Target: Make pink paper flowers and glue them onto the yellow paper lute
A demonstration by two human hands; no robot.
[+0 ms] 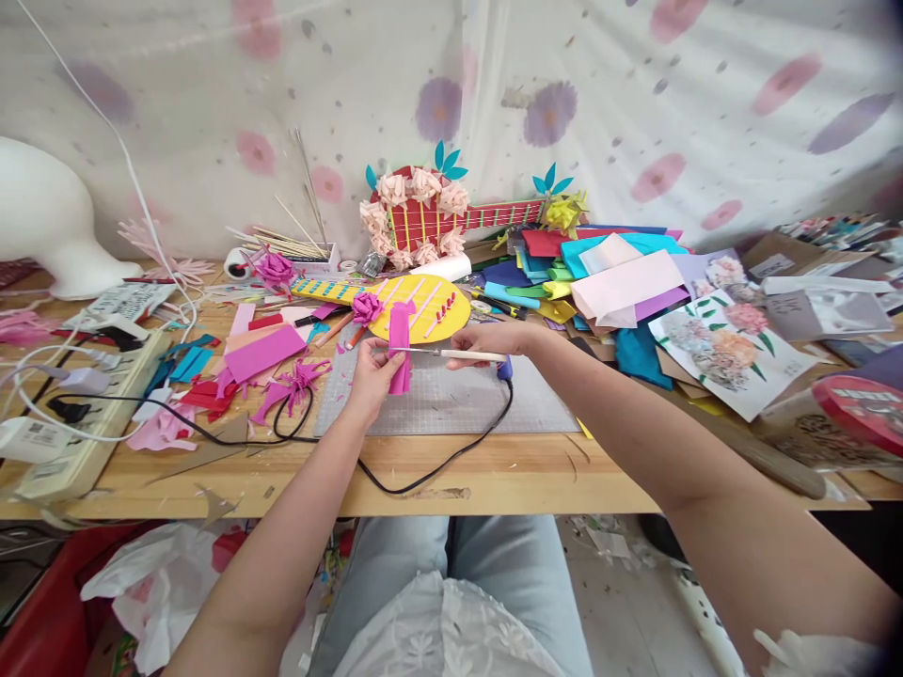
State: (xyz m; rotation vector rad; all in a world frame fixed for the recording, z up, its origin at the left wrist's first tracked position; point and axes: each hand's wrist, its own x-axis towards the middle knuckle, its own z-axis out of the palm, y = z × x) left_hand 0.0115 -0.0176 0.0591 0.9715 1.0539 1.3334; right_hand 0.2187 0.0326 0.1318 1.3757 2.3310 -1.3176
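Pink paper strip (400, 361) stands upright above the grey cutting mat (451, 400) on the table (494, 475), pinched by the left hand (373, 371); the right hand (486, 340) grasps a thin tool (451, 354) (its tip touches the strip).

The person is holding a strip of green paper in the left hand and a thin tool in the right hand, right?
Not quite. The head view shows the paper strip in the left hand is pink, not green. The right hand does hold a thin tool.
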